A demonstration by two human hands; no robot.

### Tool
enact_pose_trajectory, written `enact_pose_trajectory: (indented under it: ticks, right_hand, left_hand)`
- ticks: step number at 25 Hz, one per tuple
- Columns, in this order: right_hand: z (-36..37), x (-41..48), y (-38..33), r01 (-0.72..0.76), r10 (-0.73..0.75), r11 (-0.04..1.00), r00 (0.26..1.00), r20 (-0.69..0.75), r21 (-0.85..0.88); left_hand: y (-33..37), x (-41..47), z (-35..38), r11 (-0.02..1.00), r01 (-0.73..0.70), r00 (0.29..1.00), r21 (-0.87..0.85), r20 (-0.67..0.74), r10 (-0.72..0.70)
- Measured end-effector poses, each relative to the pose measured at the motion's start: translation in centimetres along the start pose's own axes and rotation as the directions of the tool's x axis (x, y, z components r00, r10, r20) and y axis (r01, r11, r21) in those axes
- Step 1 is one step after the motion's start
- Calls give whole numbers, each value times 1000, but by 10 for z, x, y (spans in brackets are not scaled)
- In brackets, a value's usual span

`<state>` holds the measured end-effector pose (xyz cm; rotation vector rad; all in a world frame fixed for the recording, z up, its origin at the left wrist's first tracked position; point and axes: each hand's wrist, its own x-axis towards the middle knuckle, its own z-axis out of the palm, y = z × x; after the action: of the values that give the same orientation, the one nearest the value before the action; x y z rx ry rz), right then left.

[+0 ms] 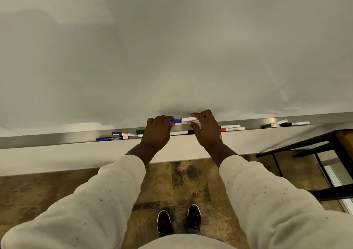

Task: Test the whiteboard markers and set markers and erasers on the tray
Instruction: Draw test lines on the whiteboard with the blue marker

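— Where is the marker being tested?
— The blue marker (182, 120) lies level between both hands, in front of the bottom of the whiteboard (172, 48) and just above the tray (57, 140). Whether it touches the board I cannot tell.
— Who has it?
— Both. The left hand (157, 132) is curled round the blue cap end. The right hand (205, 132) pinches the white barrel between thumb and fingertips, its other fingers spread loose.
— So the cap is about to come off?
— That is my reading: a straight pull apart. The cap looks seated on the barrel.
— How will it handle?
— Light and stiff, I judge: a thin plastic tube. The barrel is smooth, so it could slip or twist in a light pinch. Best to hold the barrel near the cap joint, not the far end, and pull along its length.
— Anything at risk?
— A cap that lets go suddenly could jerk a hand into the markers lying on the tray, such as the camlin marker (111, 138) at the left or the red marker (232, 129) just past the right hand. They are round and may roll.
— Erasers?
— None in view
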<state>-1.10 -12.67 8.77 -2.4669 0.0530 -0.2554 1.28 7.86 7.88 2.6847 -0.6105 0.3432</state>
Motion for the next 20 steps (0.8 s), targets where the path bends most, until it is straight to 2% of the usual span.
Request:
enact_pose_trajectory:
  ticks: [4, 11, 20]
  right_hand:
    - [-19, -1, -16, 36, -36, 999, 999, -16, 1]
    - [-57, 3, -50, 155, -158, 987, 966, -205, -33]
    - [-117, 9, -43, 312, -314, 949, 925, -216, -41]
  left_hand:
    - [12, 6, -25, 997, -80, 995, -8, -64, 80]
    - [33, 26, -67, 986, -166, 979, -9, -122, 164]
    - [86, 45, -102, 973, -213, 946, 86, -231, 228]
